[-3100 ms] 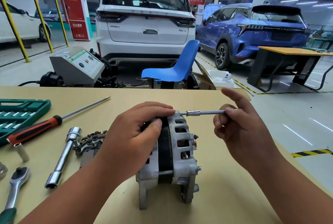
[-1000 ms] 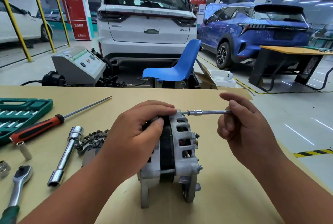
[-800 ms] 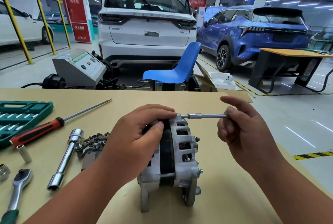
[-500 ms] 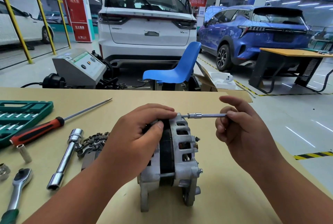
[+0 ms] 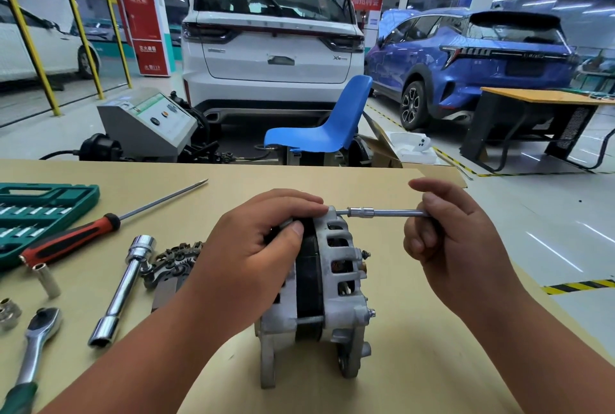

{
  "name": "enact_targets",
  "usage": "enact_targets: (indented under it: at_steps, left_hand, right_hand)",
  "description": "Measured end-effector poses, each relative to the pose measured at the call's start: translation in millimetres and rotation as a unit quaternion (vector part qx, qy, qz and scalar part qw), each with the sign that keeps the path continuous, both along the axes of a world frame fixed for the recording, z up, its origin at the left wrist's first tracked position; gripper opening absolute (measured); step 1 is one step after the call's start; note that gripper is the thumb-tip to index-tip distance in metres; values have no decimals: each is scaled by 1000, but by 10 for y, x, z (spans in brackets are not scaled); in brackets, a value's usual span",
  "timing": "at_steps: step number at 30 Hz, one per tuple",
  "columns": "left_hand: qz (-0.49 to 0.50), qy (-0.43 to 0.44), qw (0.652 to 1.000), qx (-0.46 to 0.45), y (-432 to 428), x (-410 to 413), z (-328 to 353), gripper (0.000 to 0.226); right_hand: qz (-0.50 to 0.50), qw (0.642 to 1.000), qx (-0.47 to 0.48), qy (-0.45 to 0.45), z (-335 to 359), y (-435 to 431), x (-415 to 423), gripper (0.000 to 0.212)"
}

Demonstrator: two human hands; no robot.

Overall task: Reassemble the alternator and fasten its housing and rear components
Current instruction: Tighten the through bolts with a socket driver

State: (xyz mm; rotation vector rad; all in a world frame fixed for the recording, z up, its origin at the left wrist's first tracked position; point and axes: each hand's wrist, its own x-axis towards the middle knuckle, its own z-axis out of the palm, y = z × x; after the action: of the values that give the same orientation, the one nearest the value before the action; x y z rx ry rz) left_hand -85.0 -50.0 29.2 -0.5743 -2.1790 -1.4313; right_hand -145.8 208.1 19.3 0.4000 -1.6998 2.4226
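Left hand [image 5: 246,257] gripping alternator [image 5: 329,293], right hand [image 5: 446,247] pinching socket driver [image 5: 382,213]

red cabinet [image 5: 143,30], "119" at btm, white SUV [image 5: 273,57], badge "X6", red banner [image 5: 366,0], Chinese chars unclear

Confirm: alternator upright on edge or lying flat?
Upright on edge. The alternator stands on its mounting lugs on the table; the left hand grips its top.

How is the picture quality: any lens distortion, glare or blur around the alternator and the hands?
Head view: the wide lens makes the yellow posts lean; ceiling lights reflect on the white car; the alternator, left hand, right hand and extension bar are sharp, evenly lit, with soft shadows.
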Motion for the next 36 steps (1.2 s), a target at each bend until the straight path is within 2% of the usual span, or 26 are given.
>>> enact_targets:
  at_steps: [4,10,22,30,36]
  left_hand:
    - [3,2,1000,1,10,7,9,39]
    - [3,2,1000,0,12,0,3,39]
    - [2,3,1000,4,10,0,3,39]
    - [2,0,1000,4,7,6,5,39]
    - [2,-1,1000,1,4,-3,2,39]
  right_hand:
    - [27,1000,-7,-3,-5,23,-15,36]
    - [15,1000,22,-15,-15,26,-19,25]
    - [61,998,-4,-2,-40,49,-45,41]
    - [52,999,-3,7,-37,32,-9,36]
    - [19,1000,14,-1,-25,20,-15,24]
